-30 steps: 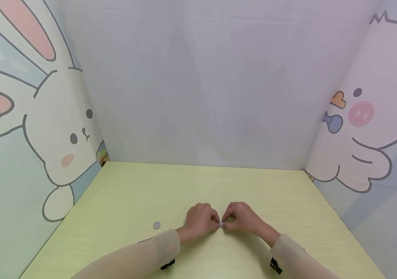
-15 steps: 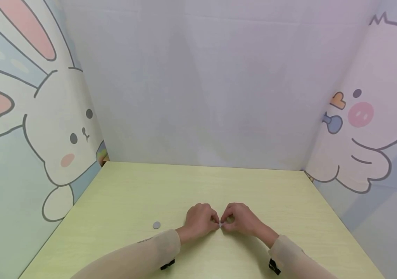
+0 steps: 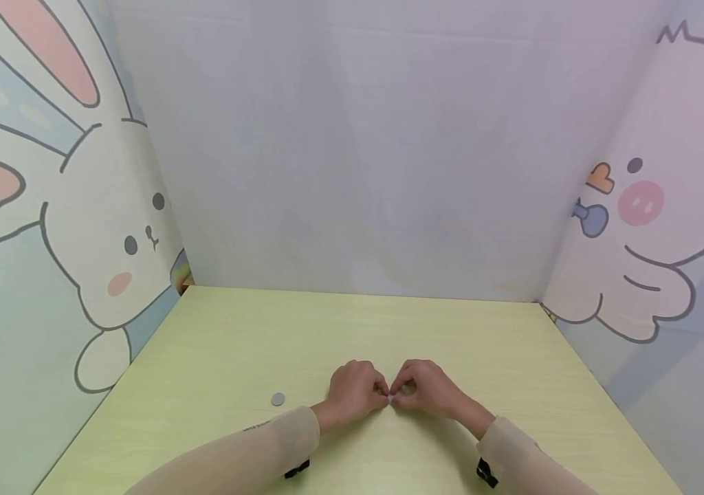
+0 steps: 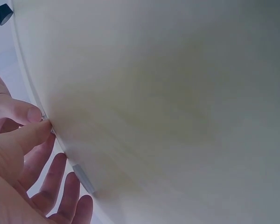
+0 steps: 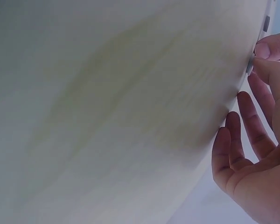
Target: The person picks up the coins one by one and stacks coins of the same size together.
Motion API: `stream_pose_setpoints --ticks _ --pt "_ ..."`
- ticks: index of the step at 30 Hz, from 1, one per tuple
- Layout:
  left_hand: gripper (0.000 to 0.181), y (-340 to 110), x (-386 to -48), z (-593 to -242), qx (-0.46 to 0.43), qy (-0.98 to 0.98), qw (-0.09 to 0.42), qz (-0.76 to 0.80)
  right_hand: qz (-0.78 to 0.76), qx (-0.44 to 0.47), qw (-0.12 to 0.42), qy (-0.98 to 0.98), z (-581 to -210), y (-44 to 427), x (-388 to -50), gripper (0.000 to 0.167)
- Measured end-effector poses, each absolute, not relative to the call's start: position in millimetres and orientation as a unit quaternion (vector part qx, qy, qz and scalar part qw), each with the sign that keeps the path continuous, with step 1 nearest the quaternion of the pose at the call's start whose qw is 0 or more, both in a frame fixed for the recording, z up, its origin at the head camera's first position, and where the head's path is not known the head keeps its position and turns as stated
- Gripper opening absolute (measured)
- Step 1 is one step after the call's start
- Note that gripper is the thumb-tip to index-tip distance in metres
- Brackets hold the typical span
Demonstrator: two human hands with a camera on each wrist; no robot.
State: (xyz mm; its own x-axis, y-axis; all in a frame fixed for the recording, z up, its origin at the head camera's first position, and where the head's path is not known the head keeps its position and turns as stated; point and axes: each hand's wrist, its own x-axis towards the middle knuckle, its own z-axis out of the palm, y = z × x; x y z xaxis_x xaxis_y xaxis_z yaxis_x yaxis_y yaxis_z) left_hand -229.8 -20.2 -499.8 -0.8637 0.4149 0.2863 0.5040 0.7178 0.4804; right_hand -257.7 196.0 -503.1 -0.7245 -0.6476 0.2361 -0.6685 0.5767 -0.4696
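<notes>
My left hand (image 3: 354, 390) and right hand (image 3: 427, 389) meet fingertip to fingertip low over the table (image 3: 364, 330). Between their thumbs and index fingers they pinch a small grey disc (image 5: 250, 66), mostly covered by the fingertips. In the right wrist view its edge shows beside my right thumb and index finger; the other fingers of that hand are loosely bent. A second flat grey disc (image 3: 278, 399) lies on the table, to the left of my left hand. It also appears past the left fingers in the left wrist view.
Pale cloth (image 3: 352, 151) hangs behind the table's far edge. Side panels printed with a rabbit (image 3: 104, 254) and a white chick-like figure (image 3: 667, 227) stand left and right. Black straps (image 3: 298, 470) sit under the sleeves.
My right hand has shifted very slightly left, closing the small gap to the left fingertips. My left hand and the lying disc look unmoved.
</notes>
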Motion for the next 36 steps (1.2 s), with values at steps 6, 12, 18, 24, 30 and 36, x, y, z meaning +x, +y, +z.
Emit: stream_pose_setpoints --ticks 6,12,18,24,30,36 --pt "0.007 -19.7 -232.7 -503.8 -0.248 -0.923 0.084 -0.282 0.279 0.359 -0.001 -0.891 -501.2 200.0 -258.1 0.010" --pt "0.008 -20.2 -230.9 -499.9 -0.245 -0.926 0.076 -0.278 0.292 0.348 -0.018 -0.891 -500.6 205.2 -258.3 0.013" --pt "0.007 -20.7 -228.8 -495.2 -0.244 -0.927 0.065 -0.277 0.293 0.351 -0.016 -0.889 -501.9 206.1 -258.2 0.012" --pt "0.008 -20.9 -227.5 -495.0 -0.246 -0.926 0.070 -0.276 0.297 0.351 -0.015 -0.888 -501.8 205.2 -257.5 0.011" --pt "0.009 -20.0 -228.7 -497.5 -0.244 -0.927 0.076 -0.275 0.301 0.349 -0.017 -0.887 -502.5 204.9 -257.0 0.007" --pt "0.008 -20.3 -229.5 -498.2 -0.242 -0.927 0.076 -0.275 0.303 0.348 -0.017 -0.887 -504.0 204.3 -257.8 0.006"
